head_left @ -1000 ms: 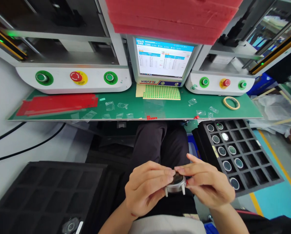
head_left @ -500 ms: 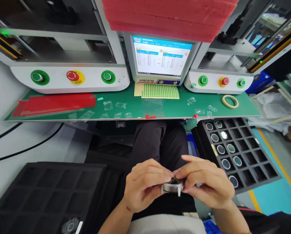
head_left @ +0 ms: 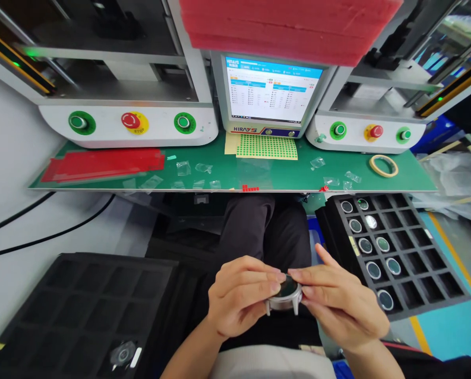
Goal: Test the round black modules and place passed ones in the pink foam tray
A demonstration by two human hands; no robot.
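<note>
A round watch case point(head_left: 284, 301) with a silver rim, a dark face and lugs pointing down is held between both hands above my lap. My left hand point(head_left: 245, 295) grips its left side, fingertips on the upper face and thumb below. From the right, my right hand point(head_left: 340, 300) pinches the rim, with one finger raised off it. The underside of the case is hidden. At my right, a black foam tray point(head_left: 411, 258) carries several round watch pieces in its left columns. A single dark watch part point(head_left: 122, 353) lies in another black foam tray point(head_left: 81, 305) at my left.
Ahead is a green worktop point(head_left: 215, 173) with red strips point(head_left: 104, 166), a sheet of green dots point(head_left: 267, 147), clear film scraps and a tape roll point(head_left: 383, 166). Behind it stand a monitor point(head_left: 272, 89) and two machines with green and red buttons. Red foam point(head_left: 290, 29) hangs above.
The view has shifted, so the surroundings sit slightly farther right. The watch case has tilted to show more of its dark face, and my right fingers have shifted along its rim.
</note>
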